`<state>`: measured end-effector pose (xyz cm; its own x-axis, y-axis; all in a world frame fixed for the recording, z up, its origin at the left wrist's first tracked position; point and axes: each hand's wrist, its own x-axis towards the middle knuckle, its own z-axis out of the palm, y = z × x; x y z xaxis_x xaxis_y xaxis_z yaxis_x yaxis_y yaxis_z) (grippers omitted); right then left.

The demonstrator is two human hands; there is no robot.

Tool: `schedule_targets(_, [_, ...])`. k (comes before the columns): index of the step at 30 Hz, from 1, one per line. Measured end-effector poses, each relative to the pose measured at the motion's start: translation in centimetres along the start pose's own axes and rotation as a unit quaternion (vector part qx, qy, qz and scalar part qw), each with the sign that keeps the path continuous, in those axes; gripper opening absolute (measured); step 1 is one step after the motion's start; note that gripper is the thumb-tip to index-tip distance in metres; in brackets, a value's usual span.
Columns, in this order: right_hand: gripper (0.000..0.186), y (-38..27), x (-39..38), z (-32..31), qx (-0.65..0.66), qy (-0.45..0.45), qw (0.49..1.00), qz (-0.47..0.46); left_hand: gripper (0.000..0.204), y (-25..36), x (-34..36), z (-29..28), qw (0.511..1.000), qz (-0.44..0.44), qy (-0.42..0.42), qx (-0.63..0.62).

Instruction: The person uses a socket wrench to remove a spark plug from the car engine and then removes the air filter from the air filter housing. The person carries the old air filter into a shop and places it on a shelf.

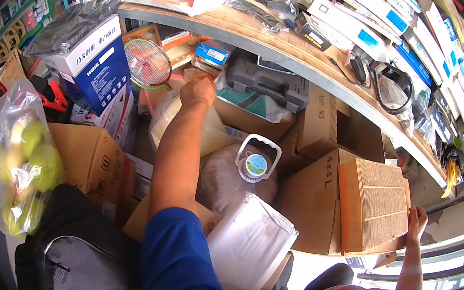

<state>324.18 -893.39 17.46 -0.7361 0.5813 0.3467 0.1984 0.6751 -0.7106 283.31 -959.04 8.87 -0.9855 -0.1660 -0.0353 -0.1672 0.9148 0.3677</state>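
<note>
My left arm, in a blue sleeve, reaches forward across the middle. My left hand (199, 91) is closed at the top of a cream plastic bag (211, 135); its fingertips are partly hidden. At the lower right, my right hand (416, 224) grips the edge of a pleated air filter (377, 196) with an orange rim. The filter stands against a cardboard box (312, 208). Between the arms sits a large clear bottle (227, 175) with a white carry handle (271, 148) and a round blue-green label on its cap.
A wooden shelf edge (314, 56) curves across, loaded with many boxes (344, 16). On the left are a blue-white carton (90, 64), a bag of green fruit (25, 168) and a black backpack (84, 272). A badminton racket (148, 62) and a grey plastic case (264, 81) lie beyond my left hand. A white-wrapped box (252, 243) is close to me.
</note>
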Motion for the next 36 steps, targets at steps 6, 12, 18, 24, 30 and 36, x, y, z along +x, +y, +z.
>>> schedule_targets(6, [0.023,0.0,-0.2,0.2,0.031,-0.008,0.999,0.000,0.036,-0.3,-0.5,-0.3,1.000,0.008,0.014,-0.007])
schedule_targets(12, [0.021,0.3,-0.5,-1.0,-0.035,0.025,0.998,-0.038,0.036,-0.3,2.0,2.9,0.999,0.018,0.043,0.008])
schedule_targets(18, [0.018,-2.7,-0.7,0.4,0.064,0.027,0.997,0.017,0.037,-0.5,2.0,1.8,0.996,0.066,0.053,0.042])
schedule_targets(24, [0.019,-3.5,-1.5,0.0,0.130,0.037,0.989,0.054,0.039,1.7,0.7,0.0,0.985,0.156,0.076,-0.017])
schedule_targets(30, [0.020,-4.4,-1.6,0.0,0.140,0.011,0.988,0.064,0.044,6.5,-2.6,-6.4,0.930,0.246,-0.240,0.131])
schedule_targets(36, [0.020,-4.0,-1.2,-0.7,0.107,-0.005,0.993,0.055,0.029,19.9,-13.5,-13.1,0.782,0.368,-0.449,-0.227])
